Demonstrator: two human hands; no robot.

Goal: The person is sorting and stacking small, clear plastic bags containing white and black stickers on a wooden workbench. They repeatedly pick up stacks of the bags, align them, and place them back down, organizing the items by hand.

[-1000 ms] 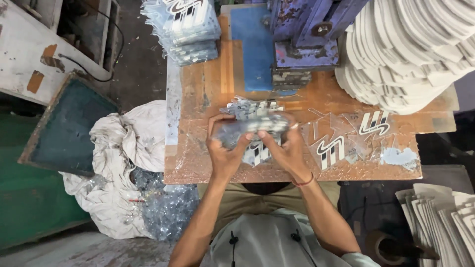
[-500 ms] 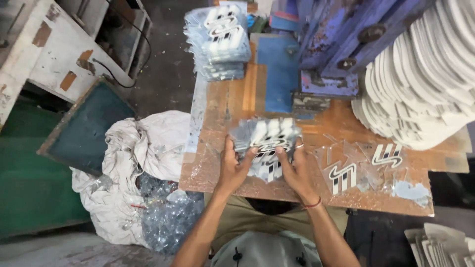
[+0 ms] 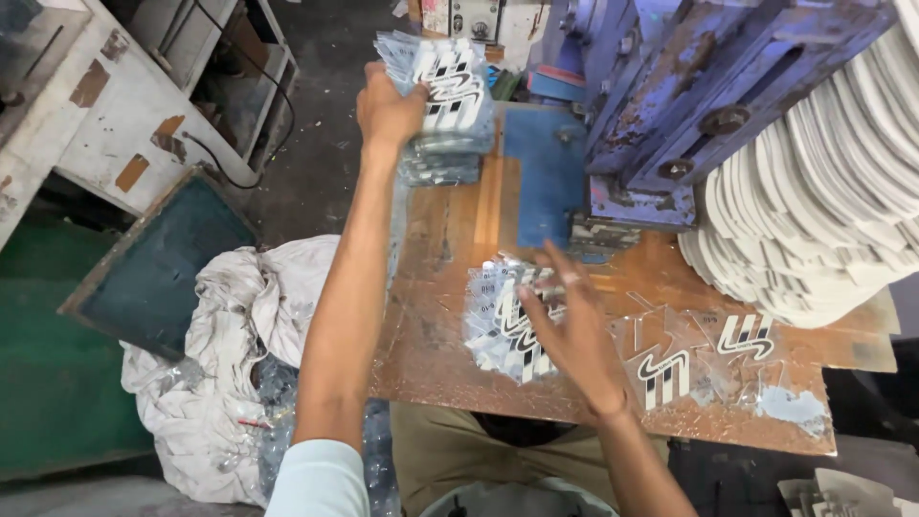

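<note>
My left hand [image 3: 388, 107] reaches to the far left corner of the wooden board [image 3: 440, 335] and grips the top of a stack of clear plastic sheets printed with black-and-white shapes [image 3: 450, 96]. My right hand [image 3: 574, 330] hovers with fingers spread over a smaller pile of the same printed clear sheets [image 3: 498, 325] in the middle of the board, touching or just above it. Two loose printed pieces [image 3: 670, 373] [image 3: 747, 335] lie to the right of that hand.
A blue metal press [image 3: 661, 115] stands at the back of the board. Stacks of white cut foam pieces [image 3: 823, 220] fill the right. On the floor to the left lie white rags [image 3: 220, 354], crumpled clear plastic scraps [image 3: 278, 431] and a dark framed screen [image 3: 153, 268].
Both hands held the printed sheets together at the board's middle. Now my left hand has carried a batch up onto the far-left stack, and my right hand has opened over the remaining pile.
</note>
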